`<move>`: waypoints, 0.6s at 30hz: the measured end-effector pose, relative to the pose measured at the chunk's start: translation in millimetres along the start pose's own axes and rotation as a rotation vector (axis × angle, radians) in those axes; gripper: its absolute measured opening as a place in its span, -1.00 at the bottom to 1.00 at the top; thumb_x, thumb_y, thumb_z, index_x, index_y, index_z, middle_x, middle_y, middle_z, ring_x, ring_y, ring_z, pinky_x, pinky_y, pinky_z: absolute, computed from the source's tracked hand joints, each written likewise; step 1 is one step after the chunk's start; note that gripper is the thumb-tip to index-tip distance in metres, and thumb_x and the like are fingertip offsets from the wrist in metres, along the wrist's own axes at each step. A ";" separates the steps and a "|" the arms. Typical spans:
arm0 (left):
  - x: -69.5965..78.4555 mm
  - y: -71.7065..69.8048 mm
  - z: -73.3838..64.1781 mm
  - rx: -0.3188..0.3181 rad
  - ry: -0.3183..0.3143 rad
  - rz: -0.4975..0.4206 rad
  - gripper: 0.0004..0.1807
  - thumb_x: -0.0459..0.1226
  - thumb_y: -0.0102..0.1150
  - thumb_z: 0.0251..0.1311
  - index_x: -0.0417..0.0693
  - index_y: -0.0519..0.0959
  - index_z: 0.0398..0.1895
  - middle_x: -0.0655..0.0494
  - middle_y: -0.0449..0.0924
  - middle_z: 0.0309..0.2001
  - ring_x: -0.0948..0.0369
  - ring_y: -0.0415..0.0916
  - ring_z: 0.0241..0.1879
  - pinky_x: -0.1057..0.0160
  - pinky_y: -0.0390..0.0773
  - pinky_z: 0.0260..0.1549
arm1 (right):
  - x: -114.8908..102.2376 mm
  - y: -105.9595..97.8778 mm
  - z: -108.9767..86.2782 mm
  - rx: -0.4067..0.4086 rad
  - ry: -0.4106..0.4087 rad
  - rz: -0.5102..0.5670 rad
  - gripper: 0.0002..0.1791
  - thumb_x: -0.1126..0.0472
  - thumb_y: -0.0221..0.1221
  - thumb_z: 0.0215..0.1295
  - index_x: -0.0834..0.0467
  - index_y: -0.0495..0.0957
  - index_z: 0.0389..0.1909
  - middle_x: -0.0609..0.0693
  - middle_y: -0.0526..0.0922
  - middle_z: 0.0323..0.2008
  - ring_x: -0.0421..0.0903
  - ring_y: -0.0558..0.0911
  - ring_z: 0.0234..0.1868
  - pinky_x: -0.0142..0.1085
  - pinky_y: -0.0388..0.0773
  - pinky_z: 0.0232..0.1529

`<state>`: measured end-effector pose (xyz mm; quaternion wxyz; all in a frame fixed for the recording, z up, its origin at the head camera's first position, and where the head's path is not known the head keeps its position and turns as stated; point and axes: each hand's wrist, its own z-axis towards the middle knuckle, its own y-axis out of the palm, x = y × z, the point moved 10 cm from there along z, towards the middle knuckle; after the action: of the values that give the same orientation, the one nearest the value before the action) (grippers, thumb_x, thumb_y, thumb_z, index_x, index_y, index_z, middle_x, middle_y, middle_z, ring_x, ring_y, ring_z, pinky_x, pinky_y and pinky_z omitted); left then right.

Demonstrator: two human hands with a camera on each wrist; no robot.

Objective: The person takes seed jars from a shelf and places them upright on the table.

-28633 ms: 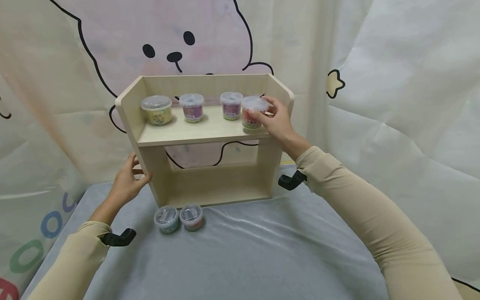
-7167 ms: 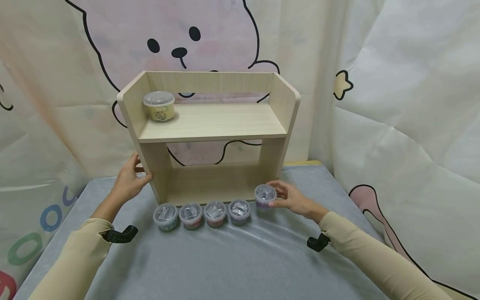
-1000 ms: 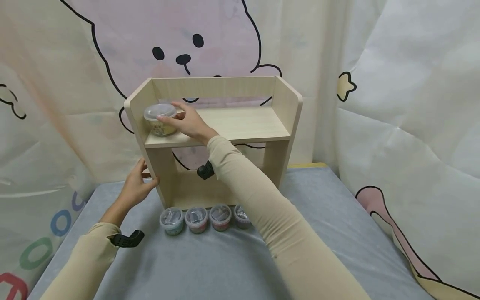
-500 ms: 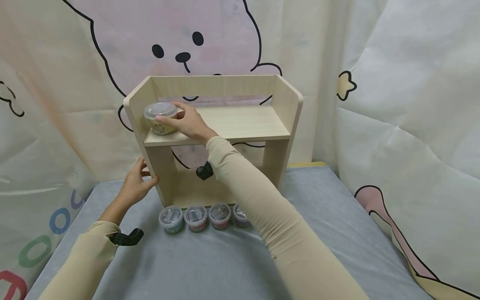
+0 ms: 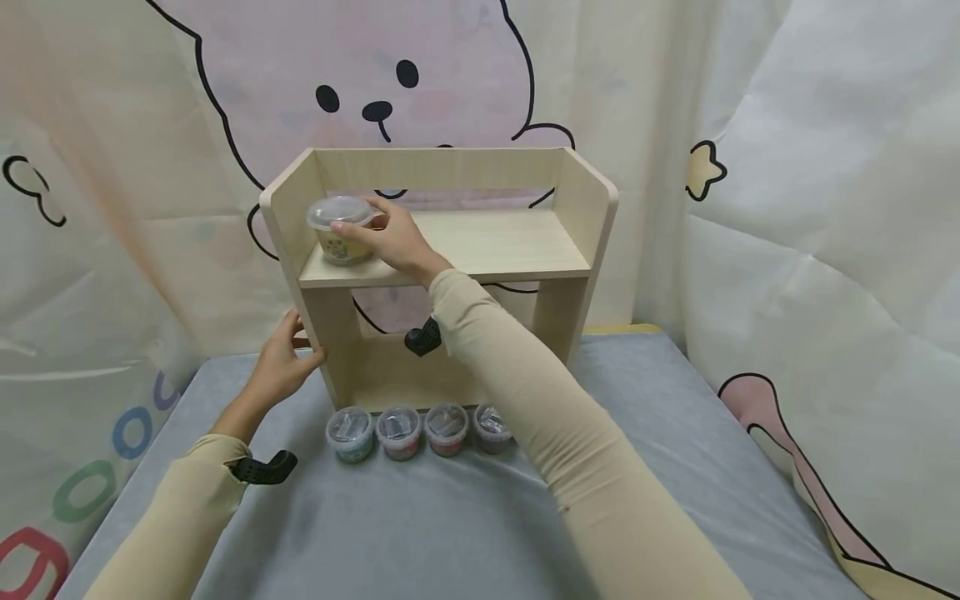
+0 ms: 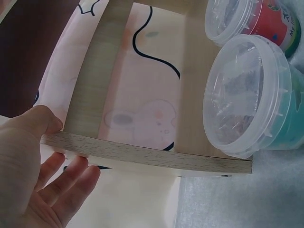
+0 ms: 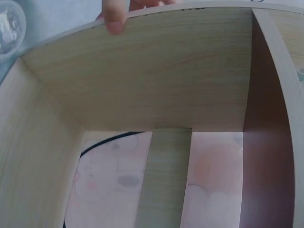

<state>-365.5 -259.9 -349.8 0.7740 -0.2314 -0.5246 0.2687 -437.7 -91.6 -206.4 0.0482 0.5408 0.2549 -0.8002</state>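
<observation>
On the upper board of a small wooden shelf [image 5: 491, 242], at its left end, is a yellow plastic tub [image 5: 339, 242] with a clear lid. My right hand [image 5: 401, 242] grips this tub, thumb in front and fingers around the far side; whether its base touches the board cannot be told. My left hand [image 5: 281, 367] pinches the shelf's left side panel [image 6: 152, 159] low down, thumb on one face and fingers on the other. The right wrist view looks into the shelf's lower compartment [image 7: 142, 71], with left fingertips over the panel edge.
Along the shelf's front foot several smaller lidded tubs stand in a row on the grey cloth: a teal tub [image 5: 350, 435], two reddish tubs [image 5: 400, 433], and a purplish tub [image 5: 492, 429] partly behind my right forearm. A printed curtain [image 5: 622, 100] hangs close behind.
Earlier, small tubs went from the upper board to the row below. Since 7.2 s ago my right hand let go of a purple tub and took hold of the yellow tub, now slightly shifted.
</observation>
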 end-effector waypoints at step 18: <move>-2.0 1.7 0.0 0.018 0.004 -0.002 -0.11 -0.41 0.17 0.30 0.05 -0.01 0.63 -0.43 0.30 0.39 -0.40 0.54 0.09 -0.33 0.66 -0.09 | -11.7 -28.0 -41.4 0.000 -0.049 0.136 -0.28 0.09 0.22 0.39 0.01 0.23 0.53 0.11 0.53 0.30 -0.07 0.59 0.24 -0.25 0.64 0.17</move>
<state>-366.4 -259.9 -352.3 0.7775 -0.2243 -0.5208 0.2720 -408.0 -50.7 -197.8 0.1085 0.5372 0.2165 -0.8079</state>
